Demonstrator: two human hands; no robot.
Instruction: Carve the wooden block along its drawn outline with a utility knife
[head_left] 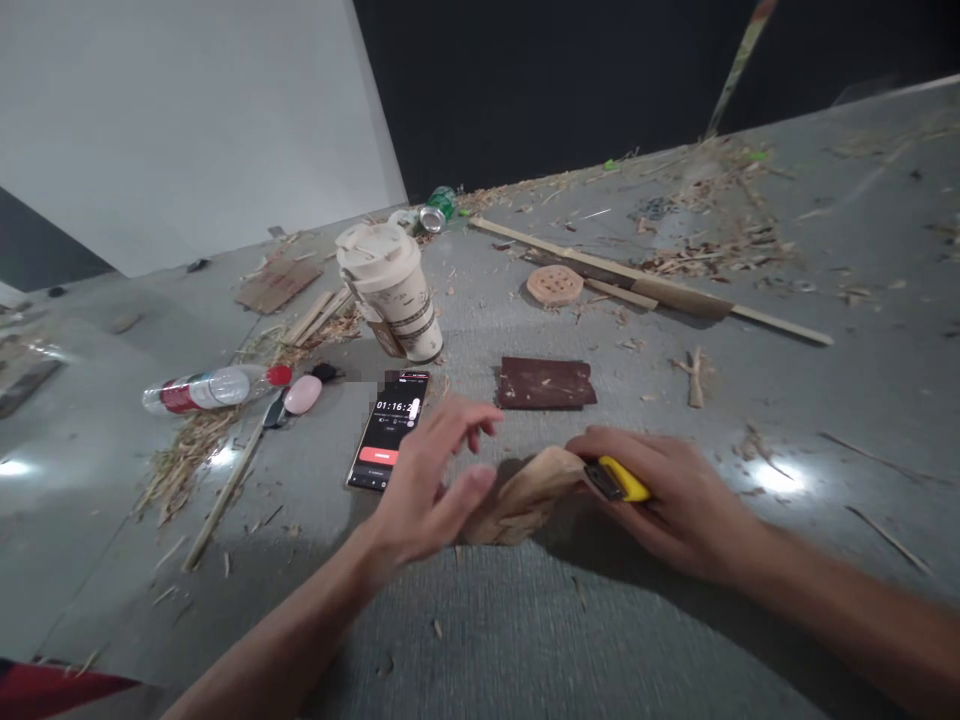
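A yellow and black utility knife point(619, 480) is gripped in my right hand point(667, 500), whose fingertips reach the near end of a pale, rough-carved piece of wood point(529, 495). Whether those fingers also grip the wood, I cannot tell. My left hand point(439, 480) hovers at the wood's other side with fingers apart and nothing in them; it covers a corner of a phone point(386, 430) with a timer on its screen. Beyond the wood lies a dark brown, rectangular piece point(546, 384) with uneven ends.
A lidded paper cup point(394, 290) stands behind the phone. A plastic bottle point(217, 388) lies at left beside a pink oval object point(303, 394). Farther back are a green can point(438, 210), a round biscuit-like disc point(554, 286), long wooden strips point(637, 275) and scattered shavings point(705, 240).
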